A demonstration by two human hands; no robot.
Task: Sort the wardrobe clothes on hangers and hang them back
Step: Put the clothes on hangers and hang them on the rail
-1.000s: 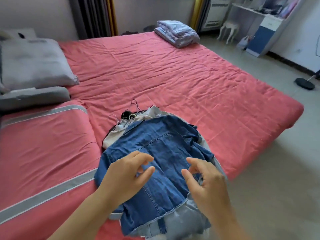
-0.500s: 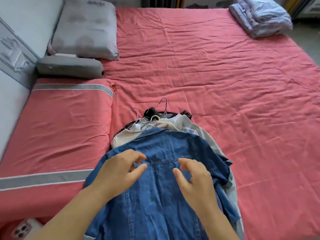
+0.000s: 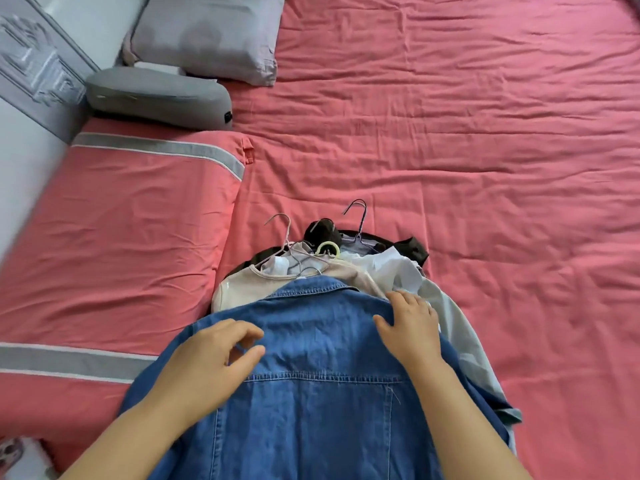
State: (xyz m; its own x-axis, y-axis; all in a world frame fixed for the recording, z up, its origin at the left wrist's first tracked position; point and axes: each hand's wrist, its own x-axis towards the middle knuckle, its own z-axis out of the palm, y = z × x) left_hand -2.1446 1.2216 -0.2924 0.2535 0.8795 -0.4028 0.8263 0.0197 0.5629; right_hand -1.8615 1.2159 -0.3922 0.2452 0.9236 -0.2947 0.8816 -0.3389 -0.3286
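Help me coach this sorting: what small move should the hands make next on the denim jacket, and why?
Probably grip both shoulders of the denim jacket and lift it off the pile. It lies on top of the other clothes, the right hand already rests flat on its right shoulder, and the left hand hovers with curled fingers over the left shoulder, holding nothing. Its hanger hook cannot be picked out among the hangers.
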